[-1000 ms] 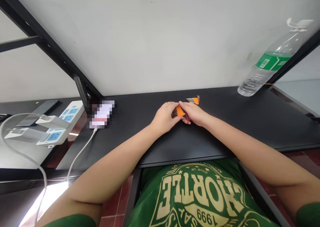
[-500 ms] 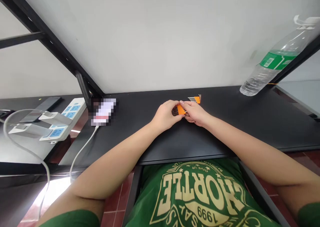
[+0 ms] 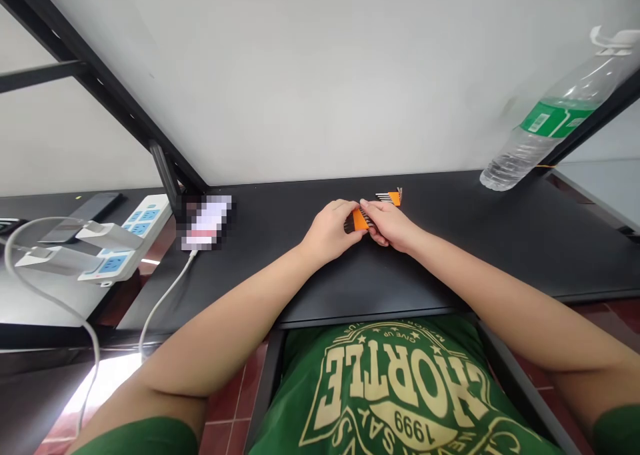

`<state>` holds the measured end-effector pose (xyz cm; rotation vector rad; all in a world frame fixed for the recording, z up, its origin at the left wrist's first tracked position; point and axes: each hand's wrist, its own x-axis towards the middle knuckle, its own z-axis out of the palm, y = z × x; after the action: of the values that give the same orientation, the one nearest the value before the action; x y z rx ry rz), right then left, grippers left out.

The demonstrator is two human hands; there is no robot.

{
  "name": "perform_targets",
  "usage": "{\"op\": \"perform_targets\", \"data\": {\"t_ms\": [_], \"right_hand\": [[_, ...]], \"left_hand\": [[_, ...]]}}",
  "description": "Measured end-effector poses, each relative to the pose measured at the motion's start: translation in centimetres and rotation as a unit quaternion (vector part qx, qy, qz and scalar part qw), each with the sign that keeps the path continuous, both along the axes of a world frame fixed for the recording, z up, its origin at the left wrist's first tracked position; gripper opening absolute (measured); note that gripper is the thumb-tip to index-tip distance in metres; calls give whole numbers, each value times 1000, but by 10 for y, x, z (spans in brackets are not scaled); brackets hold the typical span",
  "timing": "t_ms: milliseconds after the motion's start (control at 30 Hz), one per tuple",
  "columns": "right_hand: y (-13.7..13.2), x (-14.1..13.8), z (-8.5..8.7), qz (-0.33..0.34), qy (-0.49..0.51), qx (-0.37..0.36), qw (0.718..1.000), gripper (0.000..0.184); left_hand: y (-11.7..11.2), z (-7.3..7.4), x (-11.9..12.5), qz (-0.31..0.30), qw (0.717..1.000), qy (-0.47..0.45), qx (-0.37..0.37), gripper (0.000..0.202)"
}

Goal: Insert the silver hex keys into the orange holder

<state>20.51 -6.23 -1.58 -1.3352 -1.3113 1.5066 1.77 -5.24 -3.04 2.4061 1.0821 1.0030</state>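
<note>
Low over the middle of the black table (image 3: 390,278), an orange holder with a row of hex keys (image 3: 360,219) sits between my two hands. My left hand (image 3: 331,231) grips the holder by its edges, thumb below and fingers above. At the holder's right end, the fingers of my right hand (image 3: 393,225) are closed against the bent key ends; they hide part of the keys. Just beyond my right hand lies a second orange hex key set (image 3: 395,198), its long dark-and-silver keys pointing left.
A large clear water bottle (image 3: 530,145) with a green label stands at the back right. To the left are a phone (image 3: 209,221) with a white cable, a power strip (image 3: 131,238) with plugged-in chargers, and another dark phone (image 3: 85,216). A black metal frame (image 3: 165,168) rises there.
My hands stay almost in the same place. The held hex key holder has turned slightly, and my right fingers have shifted a little at its right end.
</note>
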Motion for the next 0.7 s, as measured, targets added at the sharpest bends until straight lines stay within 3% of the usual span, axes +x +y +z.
{"op": "perform_targets", "data": {"t_ms": [300,600,700], "right_hand": [[1,1,-4,0,104,50,993,51],[0,8,3,-13,112,73,991,55],[3,16,2,-46,82,97,991,57]], "left_hand": [[4,0,-4,-15,1000,4,16,44],[13,1,-15,-31,999,42,8,45],[21,1,-26,-12,997,70,-3,44]]}}
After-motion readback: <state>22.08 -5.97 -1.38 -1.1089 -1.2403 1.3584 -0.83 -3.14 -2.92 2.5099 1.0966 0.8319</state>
